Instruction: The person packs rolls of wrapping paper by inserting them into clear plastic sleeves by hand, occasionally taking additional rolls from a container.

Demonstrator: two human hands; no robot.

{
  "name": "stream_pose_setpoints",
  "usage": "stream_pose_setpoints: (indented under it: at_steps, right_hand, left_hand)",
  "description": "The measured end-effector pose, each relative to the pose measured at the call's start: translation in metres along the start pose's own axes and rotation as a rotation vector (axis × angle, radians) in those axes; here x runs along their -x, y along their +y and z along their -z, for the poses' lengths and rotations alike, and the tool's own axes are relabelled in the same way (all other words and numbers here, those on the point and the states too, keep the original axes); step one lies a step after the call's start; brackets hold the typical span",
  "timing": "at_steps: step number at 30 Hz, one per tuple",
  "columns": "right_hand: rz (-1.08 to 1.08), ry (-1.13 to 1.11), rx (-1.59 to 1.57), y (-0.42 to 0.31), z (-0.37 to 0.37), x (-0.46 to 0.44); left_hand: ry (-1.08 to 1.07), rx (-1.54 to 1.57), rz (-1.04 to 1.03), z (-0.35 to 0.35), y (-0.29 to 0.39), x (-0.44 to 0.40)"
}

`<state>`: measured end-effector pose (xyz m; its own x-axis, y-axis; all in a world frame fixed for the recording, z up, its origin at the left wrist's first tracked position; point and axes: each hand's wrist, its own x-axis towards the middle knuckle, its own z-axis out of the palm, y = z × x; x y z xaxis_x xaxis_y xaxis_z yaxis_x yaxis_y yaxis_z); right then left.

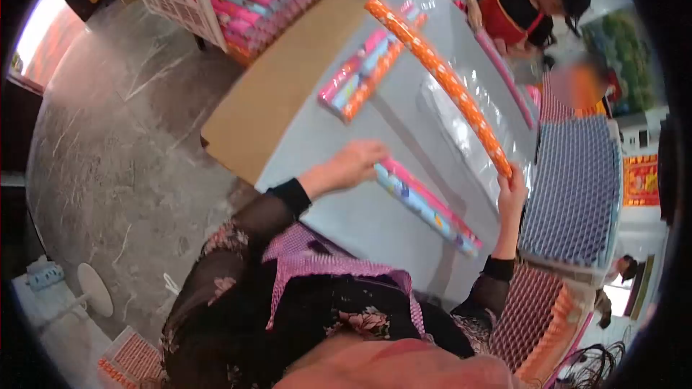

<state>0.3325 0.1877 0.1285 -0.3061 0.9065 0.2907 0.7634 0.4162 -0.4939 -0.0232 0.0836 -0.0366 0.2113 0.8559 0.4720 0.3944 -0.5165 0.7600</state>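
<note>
My right hand (512, 191) grips the near end of an orange patterned wrapping paper roll (450, 85). The roll stretches up and away to the left over the grey table (321, 194). My left hand (360, 161) has its fingers closed at the far end of two rolls side by side, a pink wrapping paper roll (431, 200) and a light blue wrapping paper roll (414, 207). Farther back lies a clear-wrapped bundle of pink, blue and orange rolls (367, 68). Clear plastic film (454, 119) is spread beneath and beside the orange roll.
A co-worker in a red apron (504, 21) stands across the table by a long pink roll (504, 75). Crates of stacked rolls (569, 187) line the right. Brown cardboard (281, 94) covers the left table edge. A white rack (176, 3) holds many pink rolls.
</note>
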Motion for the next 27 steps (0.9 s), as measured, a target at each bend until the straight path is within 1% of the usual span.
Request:
stream_pose_setpoints:
  at_steps: [1, 2, 3, 5, 6, 7, 8, 10, 11, 12, 14, 15, 16, 19, 20, 22, 24, 25, 27]
  right_hand:
    - [0.026, 0.04, 0.009, 0.022, 0.014, 0.038]
    - [-0.046, 0.036, -0.123, 0.021, 0.027, 0.076]
    - [-0.09, 0.007, -0.117, 0.031, 0.038, 0.114]
    - [-0.251, 0.019, -0.095, 0.051, 0.059, 0.18]
    - [-0.264, -0.028, 0.022, 0.04, 0.069, 0.203]
    - [-0.274, -0.038, 0.014, 0.043, 0.072, 0.227]
    - [-0.284, -0.042, 0.006, 0.042, 0.074, 0.249]
    - [-0.291, -0.057, -0.015, 0.057, 0.079, 0.288]
    - [-0.308, -0.084, -0.019, 0.063, 0.078, 0.306]
    - [-0.322, -0.108, -0.024, 0.066, 0.076, 0.318]
    - [-0.275, -0.121, -0.018, 0.075, 0.069, 0.332]
    - [-0.234, -0.129, 0.001, 0.079, 0.066, 0.338]
    - [-0.325, -0.147, -0.073, 0.089, 0.06, 0.343]
    - [-0.322, -0.153, -0.081, 0.094, 0.041, 0.339]
    - [-0.3, -0.121, -0.054, 0.097, 0.033, 0.336]
    - [-0.31, -0.141, -0.051, 0.092, 0.024, 0.32]
    - [-0.332, -0.164, -0.043, 0.095, 0.014, 0.308]
    - [-0.328, -0.172, -0.048, 0.103, 0.01, 0.305]
    - [-0.243, -0.153, -0.029, 0.121, 0.002, 0.298]
  left_hand:
    - [0.02, -0.027, -0.004, -0.001, 0.0, -0.001]
    - [0.005, -0.04, -0.011, 0.001, 0.004, -0.001]
    - [-0.006, -0.054, -0.018, 0.005, 0.009, -0.004]
    - [-0.124, -0.038, -0.046, 0.004, 0.002, -0.007]
    - [-0.097, -0.093, -0.034, -0.001, -0.006, -0.003]
    - [-0.066, -0.157, -0.029, -0.004, -0.01, -0.001]
    - [-0.073, -0.158, -0.018, -0.002, -0.014, 0.0]
    - [-0.115, -0.122, -0.062, -0.001, -0.014, -0.004]
    - [-0.117, -0.131, -0.054, 0.002, -0.013, -0.003]
    - [-0.153, -0.14, 0.005, 0.005, -0.009, -0.003]
    - [-0.266, -0.185, 0.108, 0.011, -0.003, -0.004]
    - [-0.272, -0.194, 0.114, 0.011, -0.006, -0.004]
    - [-0.275, -0.179, 0.112, 0.011, -0.009, -0.006]
    - [-0.302, -0.212, 0.116, 0.013, -0.009, -0.008]
    - [-0.314, -0.189, 0.105, 0.014, -0.009, -0.01]
    - [-0.32, -0.174, 0.102, 0.015, -0.009, -0.012]
    - [-0.361, -0.14, 0.189, 0.016, -0.003, -0.014]
    - [-0.359, -0.144, 0.198, 0.018, 0.002, -0.015]
    - [-0.36, -0.104, 0.232, 0.02, 0.011, -0.016]
